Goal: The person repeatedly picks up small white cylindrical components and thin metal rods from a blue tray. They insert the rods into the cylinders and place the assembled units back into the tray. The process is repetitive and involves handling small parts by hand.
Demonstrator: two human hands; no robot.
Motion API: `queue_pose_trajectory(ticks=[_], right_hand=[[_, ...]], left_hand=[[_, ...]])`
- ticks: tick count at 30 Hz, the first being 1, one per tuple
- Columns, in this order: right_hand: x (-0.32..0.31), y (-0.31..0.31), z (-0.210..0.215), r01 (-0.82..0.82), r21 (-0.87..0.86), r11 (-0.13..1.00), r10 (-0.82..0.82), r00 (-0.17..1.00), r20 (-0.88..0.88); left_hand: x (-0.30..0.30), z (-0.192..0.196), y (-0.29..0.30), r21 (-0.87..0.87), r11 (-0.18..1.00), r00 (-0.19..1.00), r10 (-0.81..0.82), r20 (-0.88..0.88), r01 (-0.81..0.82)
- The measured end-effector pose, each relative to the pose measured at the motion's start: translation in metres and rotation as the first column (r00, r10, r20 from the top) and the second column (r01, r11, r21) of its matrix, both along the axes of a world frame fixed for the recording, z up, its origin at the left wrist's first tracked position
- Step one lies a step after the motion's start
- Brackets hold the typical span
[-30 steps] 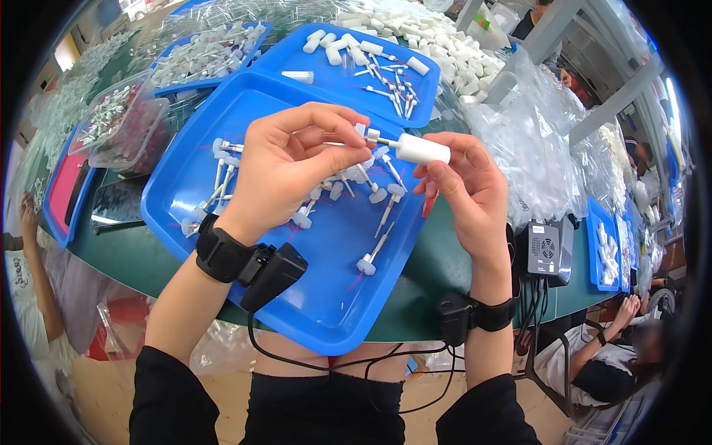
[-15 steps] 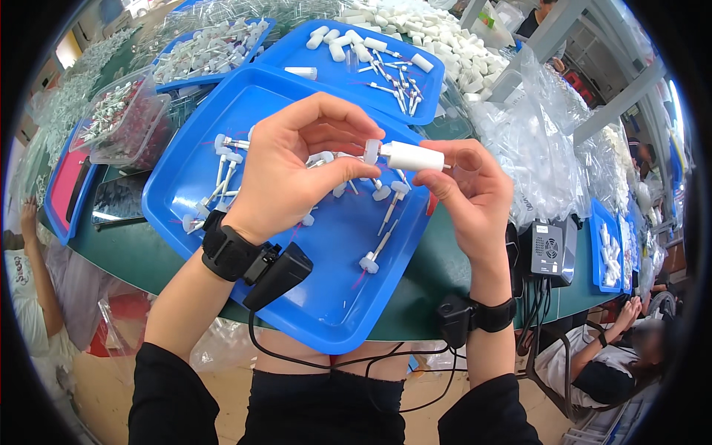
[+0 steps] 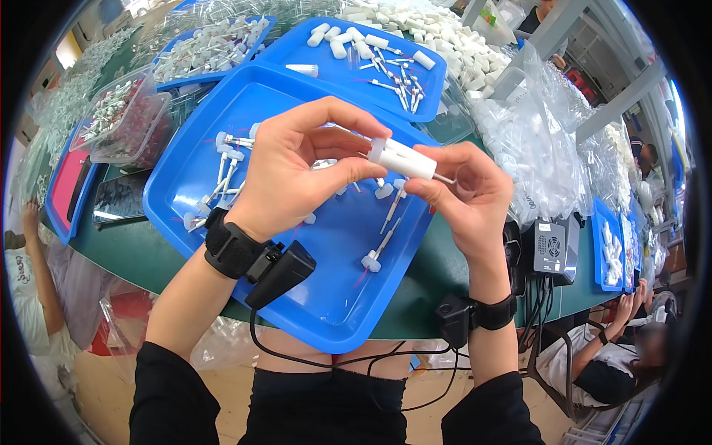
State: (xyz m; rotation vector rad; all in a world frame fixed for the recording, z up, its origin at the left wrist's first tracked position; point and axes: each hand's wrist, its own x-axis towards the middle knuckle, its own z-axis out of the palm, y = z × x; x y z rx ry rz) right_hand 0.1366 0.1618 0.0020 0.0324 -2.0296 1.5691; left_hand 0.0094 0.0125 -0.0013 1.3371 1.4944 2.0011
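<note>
Over the large blue tray (image 3: 311,297), my left hand (image 3: 297,167) pinches a frosted translucent cap (image 3: 377,150) between thumb and fingers. A smooth white cylinder (image 3: 408,160) meets the cap and tilts down to the right. My right hand (image 3: 471,204) grips the cylinder's far end with thumb and forefinger. From that end pokes a thin rod (image 3: 445,179). A clear tube-like piece (image 3: 469,178) rests within my right hand's curled fingers. Below lie several capped white stems (image 3: 389,208), some with pink threads; my left hand hides part of them.
Behind is another blue tray (image 3: 326,63) with white cylinders and stems, beside a heap of white cylinders (image 3: 445,44). Clear bags (image 3: 526,148) and a black box device (image 3: 550,248) stand right. A clear tub (image 3: 126,122) sits left. Cables (image 3: 371,363) hang from my wrist devices.
The white cylinder has shifted left against the translucent cap, closing the gap between them, and tilts more downward to the right. More of the thin rod shows at its right end.
</note>
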Motion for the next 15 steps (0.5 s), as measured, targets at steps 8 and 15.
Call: queue_pose_trajectory(ticks=[8, 15], right_hand=[[0.003, 0.024, -0.002, 0.145, 0.000, 0.990, -0.144, 0.986, 0.080], [-0.001, 0.014, -0.002, 0.117, 0.084, 0.990, -0.109, 0.990, -0.093]], left_hand=[[-0.006, -0.002, 0.000, -0.036, 0.998, 0.989, -0.053, 0.139, 0.059], [-0.006, -0.002, 0.002, -0.068, 0.996, 0.987, -0.043, 0.157, 0.054]])
